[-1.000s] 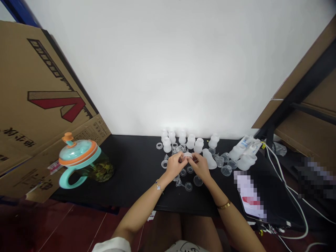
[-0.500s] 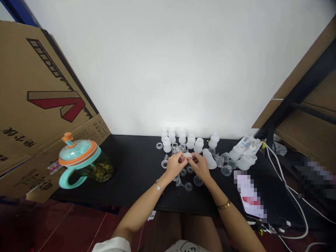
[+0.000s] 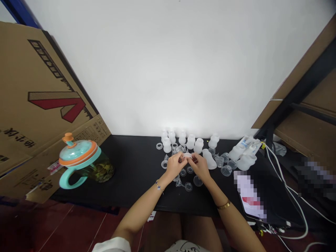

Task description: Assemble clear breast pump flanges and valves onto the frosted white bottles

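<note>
Between my left hand (image 3: 175, 165) and my right hand (image 3: 200, 165) is a white bottle collar ring (image 3: 187, 154) with a clear nipple poking up through it. The fingertips of both hands pinch its rim from either side. Behind them stand several frosted white baby bottles (image 3: 191, 141). One more bottle (image 3: 209, 159) lies on its side just right of my right hand. Loose clear nipples (image 3: 188, 186) and rings lie around and below my hands. To the left of my left hand is a loose ring (image 3: 164, 164). My fingers partly cover the collar's lower side.
A large jug (image 3: 84, 161) with a turquoise and orange lid stands at the left by a cardboard box (image 3: 47, 105). At right are clear caps (image 3: 226, 170), bagged bottles (image 3: 246, 162), a phone (image 3: 250, 196) and white cables (image 3: 282, 171). The black table (image 3: 131, 175) meets a white wall.
Almost nothing differs. Both hands stay at the same spot with the collar ring between them; my left wrist has turned very slightly, shifting its bracelet.
</note>
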Demonstrator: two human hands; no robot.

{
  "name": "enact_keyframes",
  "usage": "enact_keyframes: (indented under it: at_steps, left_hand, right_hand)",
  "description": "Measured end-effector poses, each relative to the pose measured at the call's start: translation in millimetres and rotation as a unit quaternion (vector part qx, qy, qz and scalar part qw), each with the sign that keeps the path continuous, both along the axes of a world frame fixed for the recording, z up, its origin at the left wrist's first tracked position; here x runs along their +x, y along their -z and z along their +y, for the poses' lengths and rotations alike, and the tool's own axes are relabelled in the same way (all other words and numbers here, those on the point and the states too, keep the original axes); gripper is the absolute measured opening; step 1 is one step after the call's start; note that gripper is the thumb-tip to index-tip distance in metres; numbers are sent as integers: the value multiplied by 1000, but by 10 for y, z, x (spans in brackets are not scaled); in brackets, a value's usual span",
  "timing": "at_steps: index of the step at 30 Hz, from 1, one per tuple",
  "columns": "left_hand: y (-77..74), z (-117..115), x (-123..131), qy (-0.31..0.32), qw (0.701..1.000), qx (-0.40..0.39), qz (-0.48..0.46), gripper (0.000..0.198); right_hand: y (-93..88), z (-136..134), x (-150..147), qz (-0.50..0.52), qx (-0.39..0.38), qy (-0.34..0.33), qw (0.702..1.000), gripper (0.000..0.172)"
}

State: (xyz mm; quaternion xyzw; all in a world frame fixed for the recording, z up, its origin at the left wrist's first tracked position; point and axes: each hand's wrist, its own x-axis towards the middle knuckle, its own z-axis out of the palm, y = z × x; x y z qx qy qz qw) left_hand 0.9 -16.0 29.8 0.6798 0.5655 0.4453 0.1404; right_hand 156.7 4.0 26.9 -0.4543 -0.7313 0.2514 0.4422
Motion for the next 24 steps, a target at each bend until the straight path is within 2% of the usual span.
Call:
enact_keyframes:
  at_steps: [7,11,14,19,24]
  left_hand:
    - [-13,22,-9,-10,999,-24,26,18]
    - [-16,29,-18,-25,998,-22,51,15]
    - [-16,32,-33,-41,997,-4,59,11]
    - [-22,26,-59,-28,999,30,17,3]
    - [-18,28,-51,4,999,28,-22,11]
  right_hand:
    - [15,20,-1,-1,-12,-4,1000,24]
    - [21,35,13,24,-21,4,999,33]
    - [25,44,24,29,-20,2,999,28]
    - [36,49,20,4,-19,4,1000,29]
    - [12,35,9,-13,-26,1,1000,34]
